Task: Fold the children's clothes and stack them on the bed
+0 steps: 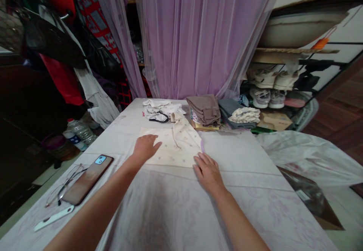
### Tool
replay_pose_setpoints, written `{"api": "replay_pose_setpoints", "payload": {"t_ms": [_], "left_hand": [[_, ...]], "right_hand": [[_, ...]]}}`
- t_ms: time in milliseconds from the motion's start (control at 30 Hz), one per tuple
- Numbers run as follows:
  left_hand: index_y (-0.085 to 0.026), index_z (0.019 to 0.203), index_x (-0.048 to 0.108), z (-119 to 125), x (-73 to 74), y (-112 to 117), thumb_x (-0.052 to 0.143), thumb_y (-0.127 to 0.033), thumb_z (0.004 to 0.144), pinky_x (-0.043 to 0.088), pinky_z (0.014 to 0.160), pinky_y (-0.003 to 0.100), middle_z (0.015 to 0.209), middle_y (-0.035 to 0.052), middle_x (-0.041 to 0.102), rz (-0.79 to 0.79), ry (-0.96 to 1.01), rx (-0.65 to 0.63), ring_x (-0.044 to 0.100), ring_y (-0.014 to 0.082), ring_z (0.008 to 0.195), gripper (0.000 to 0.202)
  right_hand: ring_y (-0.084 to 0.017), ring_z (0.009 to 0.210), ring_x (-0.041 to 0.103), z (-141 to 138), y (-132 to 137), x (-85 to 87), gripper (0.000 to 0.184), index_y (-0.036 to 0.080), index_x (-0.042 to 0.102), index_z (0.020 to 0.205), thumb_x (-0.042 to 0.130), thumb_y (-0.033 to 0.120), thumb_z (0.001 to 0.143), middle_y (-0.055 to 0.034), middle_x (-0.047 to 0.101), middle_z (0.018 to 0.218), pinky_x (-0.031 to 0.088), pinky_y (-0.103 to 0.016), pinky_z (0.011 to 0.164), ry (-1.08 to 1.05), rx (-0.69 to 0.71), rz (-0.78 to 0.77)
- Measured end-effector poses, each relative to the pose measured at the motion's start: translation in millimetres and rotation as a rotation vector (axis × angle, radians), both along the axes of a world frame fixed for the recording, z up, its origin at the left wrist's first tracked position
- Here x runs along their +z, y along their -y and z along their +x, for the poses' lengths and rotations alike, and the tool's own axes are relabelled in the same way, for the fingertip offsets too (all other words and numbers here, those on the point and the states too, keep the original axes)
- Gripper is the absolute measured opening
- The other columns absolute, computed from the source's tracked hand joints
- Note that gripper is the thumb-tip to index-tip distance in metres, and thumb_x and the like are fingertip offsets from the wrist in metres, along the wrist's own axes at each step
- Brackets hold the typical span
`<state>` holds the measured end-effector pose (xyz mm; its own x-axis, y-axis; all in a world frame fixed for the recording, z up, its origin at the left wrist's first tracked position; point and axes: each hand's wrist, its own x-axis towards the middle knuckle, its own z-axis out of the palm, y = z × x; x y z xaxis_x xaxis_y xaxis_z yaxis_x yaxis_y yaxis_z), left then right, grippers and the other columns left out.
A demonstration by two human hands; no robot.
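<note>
A cream child's top (166, 149) with small scattered prints lies flat on the covered table. Its sleeve (184, 128) lies across it, the cuff pointing away from me, and a purple trim shows along the right edge. My left hand (146, 147) rests on the top's left part, fingers stretched out and thumb apart. At the lower right corner, my right hand (208, 171) lies with its fingers flat at the edge of the cloth. Neither hand grips anything.
Behind the top lie rumpled white clothes (160, 111), a folded brown garment (204, 109) and grey cloth (234, 113) under a cream bundle (246, 115). A phone (88, 179), eyeglasses (64, 185) and a white flat tool (53, 218) are at left. Shoes (268, 96) stand on a rack.
</note>
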<state>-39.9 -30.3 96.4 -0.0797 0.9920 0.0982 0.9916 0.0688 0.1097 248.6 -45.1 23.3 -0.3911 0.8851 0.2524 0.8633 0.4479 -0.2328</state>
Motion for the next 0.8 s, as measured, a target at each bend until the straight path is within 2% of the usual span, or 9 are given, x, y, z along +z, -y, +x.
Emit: {"api": "replay_pose_setpoints", "payload": {"t_ms": [133,267,333,467,533,633,700,800], "left_hand": [[-0.017,0.138,0.049,33,5.1,-62,0.052,-0.046,0.09,0.041,0.104,0.035,0.138,0.0121,0.056,0.012,0.161,-0.007,0.054,0.0251,0.125,0.056],[-0.016,0.138,0.046,56,-2.9,-111,0.065,-0.04,0.081,0.041,0.104,0.037,0.139,0.0161,0.054,0.061,0.274,0.026,0.052,0.028,0.126,0.065],[-0.016,0.13,0.054,62,-6.6,-129,0.069,-0.035,0.077,0.042,0.102,0.039,0.131,0.0164,0.06,0.067,0.4,0.071,0.055,0.0299,0.121,0.058],[-0.018,0.102,0.066,62,-5.9,-152,0.065,-0.026,0.077,0.044,0.096,0.04,0.106,0.0116,0.07,0.084,0.592,0.139,0.061,0.0298,0.11,0.027],[-0.019,0.097,0.065,56,0.0,-158,0.059,-0.027,0.081,0.047,0.091,0.038,0.096,0.0081,0.071,0.097,0.662,0.145,0.063,0.0263,0.104,0.019],[-0.019,0.1,0.06,41,13.9,-154,0.049,-0.031,0.087,0.052,0.081,0.032,0.087,0.0034,0.069,0.105,0.806,0.121,0.066,0.0184,0.089,0.021],[-0.019,0.098,0.058,27,22.6,-140,0.05,-0.035,0.087,0.053,0.076,0.029,0.084,0.0007,0.067,0.077,0.936,0.062,0.065,0.0144,0.08,0.022],[-0.019,0.088,0.058,1,29.2,-107,0.067,-0.041,0.074,0.052,0.077,0.027,0.082,-0.002,0.065,-0.033,1.221,-0.097,0.062,0.012,0.076,0.028]], "right_hand": [[-0.026,0.132,0.045,1,-2,-10.3,0.037,0.025,0.062,0.124,0.042,0.034,0.095,-0.0085,0.056,0.139,0.038,-0.045,0.105,-0.029,0.006,0.009],[-0.027,0.131,0.046,2,-2,-11.7,0.037,0.026,0.063,0.124,0.041,0.034,0.095,-0.0084,0.057,0.138,0.038,-0.045,0.104,-0.054,0.017,0.017],[-0.027,0.13,0.046,2,-2,-11.2,0.036,0.026,0.063,0.123,0.042,0.034,0.095,-0.0081,0.057,0.137,0.038,-0.045,0.104,-0.07,0.015,0.018],[-0.026,0.129,0.047,0,-1,-12.2,0.033,0.027,0.064,0.121,0.046,0.031,0.093,-0.0072,0.059,0.135,0.038,-0.044,0.104,-0.125,-0.013,0.052],[-0.026,0.129,0.047,0,-1,-13.1,0.032,0.027,0.065,0.12,0.048,0.029,0.092,-0.0072,0.06,0.134,0.038,-0.043,0.103,-0.145,-0.017,0.063],[-0.025,0.128,0.047,0,-2,-14.5,0.032,0.027,0.065,0.119,0.05,0.028,0.092,-0.0071,0.06,0.133,0.038,-0.043,0.103,-0.163,-0.01,0.065],[-0.026,0.128,0.048,1,-2,-15.7,0.031,0.026,0.066,0.119,0.05,0.029,0.092,-0.0081,0.06,0.133,0.039,-0.043,0.103,-0.168,-0.007,0.067],[-0.028,0.128,0.048,2,-3,-17.6,0.031,0.023,0.067,0.116,0.051,0.031,0.091,-0.0121,0.053,0.139,0.04,-0.043,0.102,-0.188,-0.032,0.085]]}}
